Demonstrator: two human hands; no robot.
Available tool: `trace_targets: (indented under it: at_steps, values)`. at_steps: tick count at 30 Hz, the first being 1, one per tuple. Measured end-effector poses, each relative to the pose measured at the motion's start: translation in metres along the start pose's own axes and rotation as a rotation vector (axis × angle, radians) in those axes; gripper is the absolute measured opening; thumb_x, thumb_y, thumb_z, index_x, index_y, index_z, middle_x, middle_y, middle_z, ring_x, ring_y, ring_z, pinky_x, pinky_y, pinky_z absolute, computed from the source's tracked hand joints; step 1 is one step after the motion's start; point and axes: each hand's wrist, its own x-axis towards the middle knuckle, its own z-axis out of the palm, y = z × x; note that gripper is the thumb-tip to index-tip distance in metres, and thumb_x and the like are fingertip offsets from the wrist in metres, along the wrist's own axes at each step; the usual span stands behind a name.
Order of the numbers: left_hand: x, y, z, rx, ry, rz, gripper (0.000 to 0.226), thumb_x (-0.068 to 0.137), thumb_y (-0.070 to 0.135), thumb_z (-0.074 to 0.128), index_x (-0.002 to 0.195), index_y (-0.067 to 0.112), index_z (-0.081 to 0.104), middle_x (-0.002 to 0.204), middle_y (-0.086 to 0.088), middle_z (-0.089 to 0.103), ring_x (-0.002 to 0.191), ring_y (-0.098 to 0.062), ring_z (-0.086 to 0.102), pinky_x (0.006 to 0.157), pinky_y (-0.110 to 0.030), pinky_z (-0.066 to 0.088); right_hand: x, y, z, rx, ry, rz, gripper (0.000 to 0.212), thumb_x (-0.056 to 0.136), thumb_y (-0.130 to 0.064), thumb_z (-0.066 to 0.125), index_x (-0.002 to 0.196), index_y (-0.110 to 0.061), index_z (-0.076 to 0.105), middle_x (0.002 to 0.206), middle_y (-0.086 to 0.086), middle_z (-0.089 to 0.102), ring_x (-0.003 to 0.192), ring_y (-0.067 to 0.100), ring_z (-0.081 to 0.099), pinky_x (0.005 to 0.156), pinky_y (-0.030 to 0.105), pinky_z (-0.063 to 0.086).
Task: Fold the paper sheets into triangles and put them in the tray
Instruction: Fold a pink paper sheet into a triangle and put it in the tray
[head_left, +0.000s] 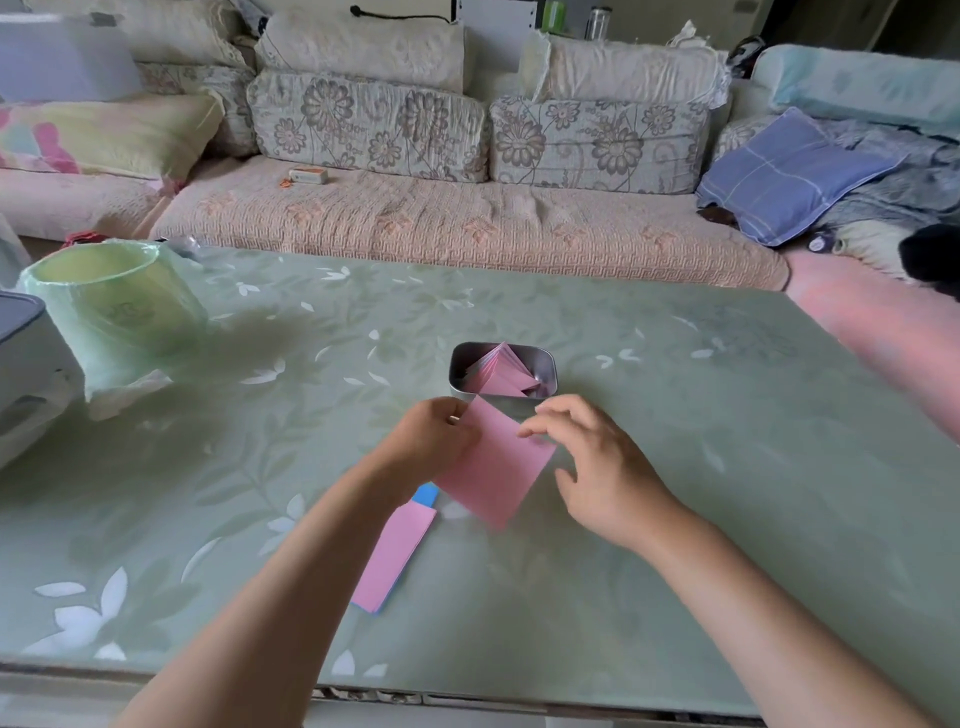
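Just near of the tray (544, 366) of folded triangles (498, 371), the left hand (431, 436) pinches a pink sheet (493, 467) by its left corner. The right hand (597, 462), fingers loosely spread, touches its right edge above the bench (727, 467).

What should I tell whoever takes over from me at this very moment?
Left hand: pinches the left corner of a pink sheet, unfolded, held just above the table.
Right hand: open, fingers at the sheet's upper right edge, thumb clear.
Tray: just beyond the sheet, already holding several pink triangles.
Stack: more flat sheets, pink on top with blue under, beside the left forearm.
Left: fold this sheet into a triangle, put it in the tray, then work through the stack.
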Motion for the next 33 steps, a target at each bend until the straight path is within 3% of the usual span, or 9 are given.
trace_targets:
  at_steps: [2,6,13,15,17,20,25,28,33]
  values:
    - [0.001,0.002,0.002,-0.046,-0.034,-0.046,0.014,0.094,0.014,0.058,0.101,0.02,0.069,0.088,-0.003,0.069,0.072,-0.017,0.06,0.06,-0.023,0.045,0.002,0.003,-0.002,-0.036,-0.032,-0.039,0.056,0.07,0.004,0.068,0.114,-0.031,0.068,0.134,-0.008,0.049,0.114,0.009,0.047,0.101,0.024,0.036]
    - [0.0,0.0,0.005,-0.058,-0.065,-0.067,0.016,0.095,0.015,0.059,0.106,0.019,0.07,0.095,-0.005,0.071,0.077,-0.018,0.062,0.063,-0.023,0.045,0.001,0.008,-0.004,0.055,-0.034,-0.051,0.026,0.074,-0.014,0.081,0.092,-0.031,0.076,0.128,-0.011,0.056,0.11,0.01,0.05,0.102,0.032,0.04]
    - [-0.004,-0.002,0.014,-0.044,-0.051,0.035,0.016,0.094,0.02,0.06,0.088,0.023,0.074,0.065,0.008,0.065,0.053,-0.007,0.055,0.053,-0.019,0.045,-0.002,0.011,-0.001,0.27,-0.03,0.106,0.009,0.078,-0.034,0.084,0.075,-0.032,0.076,0.118,-0.018,0.063,0.108,-0.001,0.057,0.095,0.017,0.04]
    - [-0.006,0.0,0.015,-0.067,-0.068,0.041,0.016,0.093,0.023,0.06,0.09,0.023,0.076,0.072,0.003,0.072,0.06,-0.008,0.061,0.062,-0.023,0.053,-0.001,0.012,-0.001,0.389,-0.037,0.245,0.011,0.081,-0.033,0.081,0.073,-0.029,0.076,0.115,-0.018,0.067,0.104,-0.005,0.061,0.091,0.014,0.041]
    - [-0.008,0.002,0.016,-0.093,-0.113,0.04,0.017,0.093,0.026,0.06,0.091,0.023,0.076,0.079,-0.004,0.076,0.069,-0.013,0.068,0.078,-0.029,0.058,0.001,0.014,-0.001,0.51,-0.033,0.361,0.015,0.083,-0.029,0.08,0.07,-0.025,0.076,0.103,-0.014,0.074,0.084,-0.004,0.065,0.079,0.016,0.045]
    - [-0.011,0.004,0.017,-0.152,-0.166,0.049,0.023,0.097,0.028,0.055,0.094,0.019,0.076,0.082,-0.012,0.075,0.074,-0.018,0.069,0.083,-0.036,0.058,0.002,0.015,-0.003,0.571,-0.017,0.457,0.018,0.084,-0.031,0.079,0.069,-0.023,0.075,0.072,-0.013,0.072,0.058,0.006,0.052,0.057,0.021,0.039]
    - [-0.014,0.005,0.019,-0.185,-0.211,0.094,0.023,0.093,0.041,0.063,0.099,0.022,0.075,0.088,-0.003,0.076,0.08,-0.018,0.072,0.074,-0.031,0.059,0.003,0.014,-0.003,0.606,-0.011,0.498,0.013,0.084,-0.032,0.078,0.074,-0.024,0.076,0.072,0.001,0.074,0.071,0.021,0.066,0.069,0.031,0.047]
    - [-0.014,0.003,0.025,-0.083,-0.089,0.135,0.006,0.085,0.033,0.073,0.087,0.027,0.075,0.076,0.011,0.072,0.069,-0.004,0.064,0.061,-0.015,0.052,0.003,0.013,-0.002,0.609,-0.011,0.495,0.012,0.082,-0.026,0.079,0.072,-0.021,0.076,0.07,0.004,0.073,0.064,0.014,0.061,0.065,0.029,0.046]
    - [-0.013,0.004,0.029,-0.092,-0.036,0.112,0.005,0.087,0.024,0.073,0.086,0.029,0.075,0.08,0.009,0.076,0.068,-0.011,0.066,0.067,-0.04,0.058,0.003,0.01,-0.002,0.668,0.017,0.488,0.009,0.085,-0.02,0.078,0.08,-0.015,0.072,0.073,0.008,0.073,0.063,0.013,0.064,0.06,0.02,0.046]
